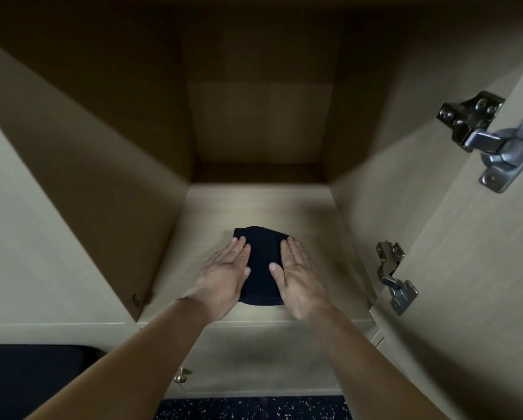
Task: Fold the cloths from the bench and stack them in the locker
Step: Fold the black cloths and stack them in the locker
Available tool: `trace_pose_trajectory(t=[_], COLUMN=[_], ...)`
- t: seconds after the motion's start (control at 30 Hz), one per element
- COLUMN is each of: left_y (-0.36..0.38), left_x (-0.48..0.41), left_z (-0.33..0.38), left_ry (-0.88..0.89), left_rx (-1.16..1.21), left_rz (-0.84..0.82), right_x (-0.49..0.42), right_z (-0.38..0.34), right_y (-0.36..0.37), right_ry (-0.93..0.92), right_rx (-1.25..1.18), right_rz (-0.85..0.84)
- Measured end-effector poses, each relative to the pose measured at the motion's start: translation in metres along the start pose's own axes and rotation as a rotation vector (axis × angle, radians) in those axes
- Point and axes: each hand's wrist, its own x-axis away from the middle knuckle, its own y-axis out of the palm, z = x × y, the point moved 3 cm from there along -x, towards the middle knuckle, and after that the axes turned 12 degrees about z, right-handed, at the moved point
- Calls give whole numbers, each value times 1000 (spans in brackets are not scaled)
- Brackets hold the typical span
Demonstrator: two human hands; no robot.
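**Inside the open locker: two flat hands on a dark cloth**

The view looks into a pale wooden locker [360, 225] with plain walls, and its back part lies in shadow. The locker door [466, 283] stands open on the right side. It hangs on two metal hinges, an upper hinge [490, 137] and a lower hinge [393, 277]. Under the locker opening there is a flat front panel with a small brass knob [180, 375]. At the bottom left corner a part of the dark counter [33, 380] is visible. At the bottom edge there is a strip of dark speckled floor [254, 409].

A dark folded cloth [261, 262] lies on the bottom board of the locker, near the front edge and about in the middle between the two side walls. It lies flat. I cannot tell how many layers it has, or whether it is one piece only.

Both arms reach into the locker from below. The left hand [223, 274] rests on the left side of the cloth, and the right hand [299, 274] rests on the right side. The grip of each hand is fully open: the fingers are straight and close together, the palms face down, and the thumbs point toward the middle of the cloth. Neither hand has hold of the cloth; they only press on it from above. A strip of cloth shows between the two hands, which do not touch each other.
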Motion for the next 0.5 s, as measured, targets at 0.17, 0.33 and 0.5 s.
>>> trace_pose_trajectory(t=[0.17,0.33,0.5], left_y=[-32,-82,-139], left_x=[13,48,100], left_z=[16,28,34], left_ry=[-31,-50,-119], left_rx=[-54,-138,-209], left_rz=[35,84,111], right_x=[-3,16,57], right_z=[-13,-47,-100], right_y=[-32,-74,-111], right_ry=[19,-6,-84], right_rx=[51,72,117], right_rz=[110,211,198])
